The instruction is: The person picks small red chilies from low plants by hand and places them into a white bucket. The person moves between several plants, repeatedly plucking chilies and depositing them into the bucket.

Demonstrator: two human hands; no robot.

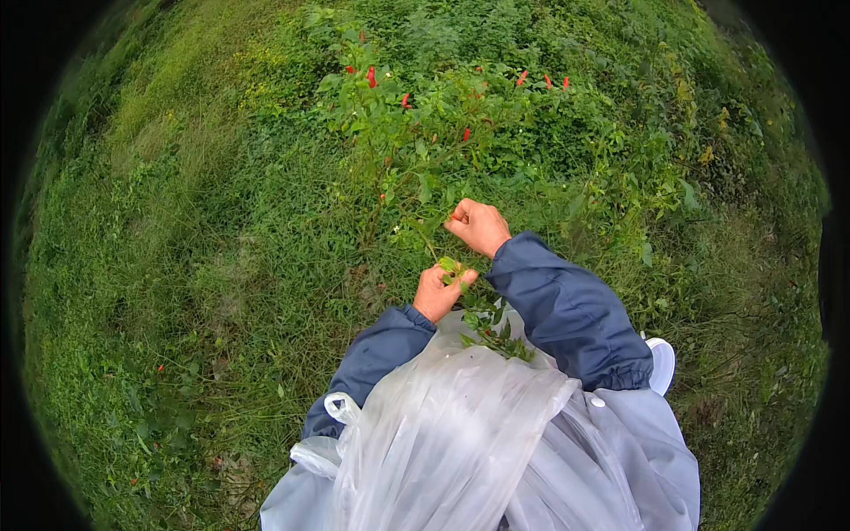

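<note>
My left hand [438,292] pinches a leafy pepper stem [451,267] low in front of my body. Just above and to the right of it, my right hand [479,227] has its fingertips closed around a small red chilli pepper [455,216], most of which the fingers hide. Beyond both hands stands a chilli plant [392,146] bearing several red peppers, among them a bright one [371,76] near its top. A translucent plastic bag [458,425] hangs at my front, and a leafy sprig [498,335] lies over its upper edge.
Dense grass and weeds [199,219] surround me. More red peppers [522,78] show on branches at the back right. A white round object [661,365] sits beside my right sleeve. Knotted bag handles [342,408] stick out at the left, near fallen red specks [161,368] in the grass.
</note>
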